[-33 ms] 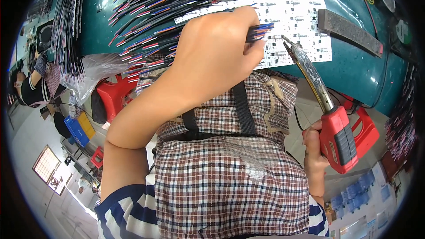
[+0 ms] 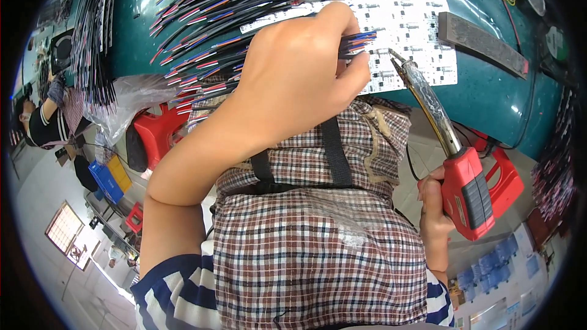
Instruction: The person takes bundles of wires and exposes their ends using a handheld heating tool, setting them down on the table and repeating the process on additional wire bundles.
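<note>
My left hand [image 2: 299, 64] reaches over a white circuit board sheet [image 2: 422, 0], its fingers curled round black-sheathed wires. Their blue, orange and dark ends [image 2: 361, 38] stick out between thumb and forefinger; the other fingertips are hidden under the hand. More black wires with red, white and blue ends [image 2: 195, 18] lie in rows across the sheet, to the left. Lower right, my right hand [image 2: 433, 203] is closed on the handle of a red and black soldering gun [image 2: 468, 192]. Its metal tip [image 2: 396, 58] points up at the sheet's near edge, right of the wire ends.
A dark grey bar [image 2: 483, 43] rests on the green table [image 2: 477, 101] at right. Wire bundles [image 2: 95, 36] hang over the table's left edge above a clear plastic bag [image 2: 131, 95]. A red stool [image 2: 160, 127] stands below. Another person [image 2: 46, 116] sits at far left.
The thumb and forefinger of my left hand have spread slightly farther apart around the wires. My right hand and the soldering gun have stayed in place.
</note>
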Tool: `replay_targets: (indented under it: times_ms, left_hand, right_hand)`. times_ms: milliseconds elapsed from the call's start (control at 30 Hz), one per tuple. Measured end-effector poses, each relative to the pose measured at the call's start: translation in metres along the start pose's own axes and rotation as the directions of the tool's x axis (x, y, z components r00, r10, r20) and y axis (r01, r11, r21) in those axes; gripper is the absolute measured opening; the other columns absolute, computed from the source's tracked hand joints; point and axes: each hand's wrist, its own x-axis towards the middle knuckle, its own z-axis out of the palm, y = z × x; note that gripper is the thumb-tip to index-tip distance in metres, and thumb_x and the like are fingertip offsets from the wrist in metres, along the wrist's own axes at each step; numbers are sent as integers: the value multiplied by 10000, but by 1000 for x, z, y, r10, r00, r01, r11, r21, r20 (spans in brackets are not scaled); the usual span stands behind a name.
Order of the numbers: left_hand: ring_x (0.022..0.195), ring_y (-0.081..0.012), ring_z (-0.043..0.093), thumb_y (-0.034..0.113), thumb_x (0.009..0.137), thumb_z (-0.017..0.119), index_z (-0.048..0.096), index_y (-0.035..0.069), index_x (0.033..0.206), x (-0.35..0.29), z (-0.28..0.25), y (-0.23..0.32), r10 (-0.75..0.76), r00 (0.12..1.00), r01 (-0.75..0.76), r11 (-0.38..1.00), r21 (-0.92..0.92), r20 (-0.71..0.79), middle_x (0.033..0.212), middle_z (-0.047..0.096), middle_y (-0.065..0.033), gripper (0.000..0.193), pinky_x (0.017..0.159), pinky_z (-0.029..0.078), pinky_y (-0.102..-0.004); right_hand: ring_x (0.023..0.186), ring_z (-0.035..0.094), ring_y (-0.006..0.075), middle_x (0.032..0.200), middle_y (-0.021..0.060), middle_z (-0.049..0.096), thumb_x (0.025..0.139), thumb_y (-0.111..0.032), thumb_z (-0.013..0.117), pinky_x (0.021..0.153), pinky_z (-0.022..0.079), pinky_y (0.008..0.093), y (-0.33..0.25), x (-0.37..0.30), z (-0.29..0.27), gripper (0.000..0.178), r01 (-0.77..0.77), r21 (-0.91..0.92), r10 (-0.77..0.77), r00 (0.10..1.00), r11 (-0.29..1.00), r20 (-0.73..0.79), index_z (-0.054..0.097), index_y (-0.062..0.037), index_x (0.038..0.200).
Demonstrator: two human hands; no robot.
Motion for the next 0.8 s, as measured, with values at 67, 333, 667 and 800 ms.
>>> replay_targets:
  times_ms: [67, 333, 667, 800]
  left_hand:
    - [585, -182, 648, 122, 862, 712, 647, 3, 968, 1, -1, -2, -41, 999, 41, 995, -92, -5, 703, 654, -99, 172, 545, 490, -311]
    - [645, -132, 666, 121, 956, 647, 644, -5, 1049, 5, -15, 4, 16, 986, 13, 984, 176, -164, 780, 687, -71, 157, 560, 499, -266]
    - [476, -122, 518, 126, 825, 758, 613, 70, 831, -21, 2, 16, -136, 990, 133, 987, -94, -28, 607, 603, -6, 156, 479, 390, -265]
    - [489, -146, 554, 172, 806, 781, 629, 62, 818, -22, 6, 13, -147, 989, 147, 988, -52, 14, 627, 619, -32, 187, 476, 408, -272]
  right_hand:
    - [537, 435, 99, 678, 32, 495, 943, 0, 568, 531, 391, 266, -1, -1, -1, 81, -30, 31, 31, 999, 999, -11, 533, 21, 1013]
    - [557, 450, 110, 728, 46, 515, 946, -8, 568, 539, 395, 265, -2, -7, -6, 92, -46, 36, 47, 998, 998, -29, 534, 21, 1027]
    - [819, 694, 339, 939, 156, 697, 745, -85, 782, 746, 558, 407, 0, -19, -13, 279, -71, -202, 79, 996, 977, 34, 704, -20, 1006]
    - [807, 695, 352, 929, 168, 688, 713, -65, 795, 737, 562, 410, -1, -17, -6, 298, -106, -106, 109, 994, 989, 27, 700, -6, 990]
